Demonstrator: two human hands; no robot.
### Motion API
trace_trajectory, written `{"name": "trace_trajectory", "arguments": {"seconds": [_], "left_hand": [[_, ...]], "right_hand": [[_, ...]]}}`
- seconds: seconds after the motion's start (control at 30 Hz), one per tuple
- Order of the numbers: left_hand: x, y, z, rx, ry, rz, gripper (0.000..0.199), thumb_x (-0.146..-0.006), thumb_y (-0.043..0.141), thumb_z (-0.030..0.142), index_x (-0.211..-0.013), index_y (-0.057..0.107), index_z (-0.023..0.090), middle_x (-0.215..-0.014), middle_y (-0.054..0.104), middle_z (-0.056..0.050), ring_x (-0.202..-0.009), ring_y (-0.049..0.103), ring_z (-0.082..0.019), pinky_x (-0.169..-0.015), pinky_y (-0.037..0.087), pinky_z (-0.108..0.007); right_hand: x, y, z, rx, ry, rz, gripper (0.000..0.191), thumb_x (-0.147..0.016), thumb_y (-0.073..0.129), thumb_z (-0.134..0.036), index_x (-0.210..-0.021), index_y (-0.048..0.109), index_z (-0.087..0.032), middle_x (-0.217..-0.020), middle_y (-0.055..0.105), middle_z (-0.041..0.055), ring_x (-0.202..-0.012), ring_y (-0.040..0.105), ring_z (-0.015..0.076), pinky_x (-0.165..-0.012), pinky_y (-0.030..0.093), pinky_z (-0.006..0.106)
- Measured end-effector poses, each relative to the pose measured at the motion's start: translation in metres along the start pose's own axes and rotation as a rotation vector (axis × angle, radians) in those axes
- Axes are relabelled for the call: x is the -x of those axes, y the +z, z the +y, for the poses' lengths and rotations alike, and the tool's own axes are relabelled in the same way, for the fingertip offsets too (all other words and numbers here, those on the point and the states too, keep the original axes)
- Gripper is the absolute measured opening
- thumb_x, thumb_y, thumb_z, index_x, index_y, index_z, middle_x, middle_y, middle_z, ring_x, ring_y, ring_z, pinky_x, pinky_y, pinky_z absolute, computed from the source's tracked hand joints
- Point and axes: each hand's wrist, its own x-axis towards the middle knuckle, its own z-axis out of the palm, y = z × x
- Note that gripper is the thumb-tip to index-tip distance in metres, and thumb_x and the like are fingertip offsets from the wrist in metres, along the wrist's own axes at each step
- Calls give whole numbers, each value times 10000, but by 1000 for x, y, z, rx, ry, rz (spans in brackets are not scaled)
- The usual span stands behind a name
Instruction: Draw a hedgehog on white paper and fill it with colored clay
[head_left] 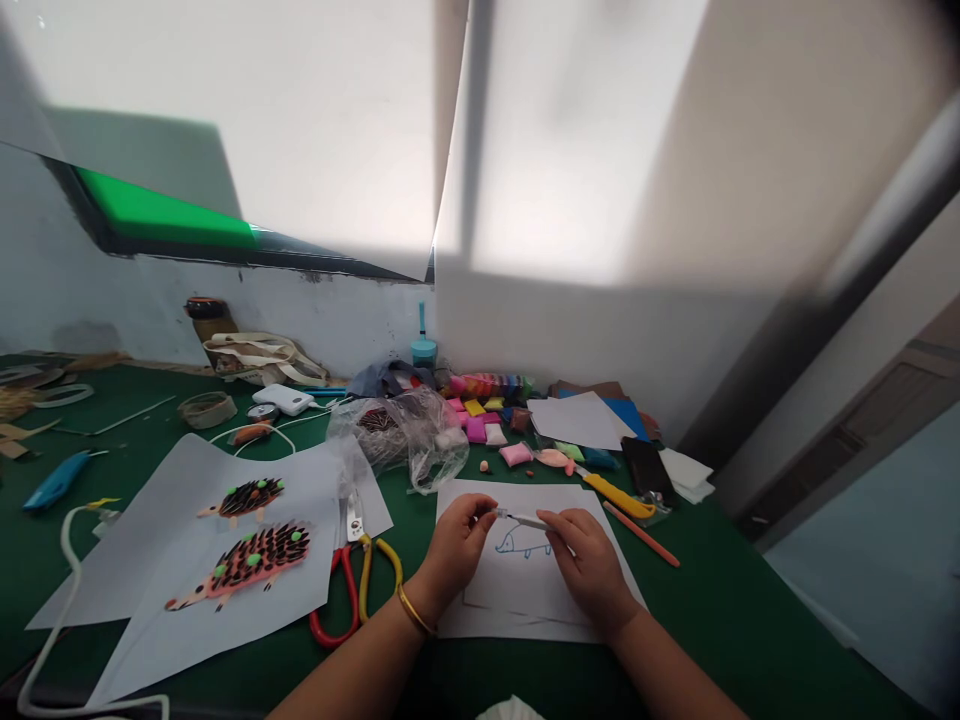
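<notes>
Above the white paper [517,590] in front of me, my right hand [589,565] is closed on a slim white pen [531,521] that points left. My left hand [459,545] pinches a small clear cap [501,513] at the pen's tip end. Whether cap and pen touch is too small to tell. A hedgehog outline [517,542] in blue line shows on the paper, partly covered by my right hand. A gold bangle [414,610] circles my left wrist.
Left lie sheets with two spiky hedgehog figures [259,560], red-handled scissors [346,600] and yellow-handled scissors [386,560]. Behind the paper are clay packets [476,428] and a crumpled plastic bag [412,435]. A yellow cutter [619,496] and an orange stick [641,534] lie right.
</notes>
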Motion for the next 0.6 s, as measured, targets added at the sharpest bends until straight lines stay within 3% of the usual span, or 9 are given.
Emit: {"name": "trace_trajectory", "arguments": {"seconds": [0.33, 0.6], "left_hand": [[2, 4, -4, -71, 69, -73, 110, -865, 587, 249, -934, 659, 204, -897, 659, -33, -817, 593, -177, -750, 477, -297], [-2, 6, -13, 92, -64, -130, 124, -827, 620, 256, -912, 678, 187, -834, 669, -28, -751, 610, -166, -696, 492, -280]], "right_hand": [[0, 3, -2, 61, -69, -57, 297, -955, 452, -219, -1206, 611, -237, -908, 627, 71, -856, 562, 217, -737, 457, 362], [0, 1, -10, 62, -31, -169, 275, -969, 421, -245, -1175, 604, -237, -873, 630, 50, -806, 564, 202, -703, 444, 340]]}}
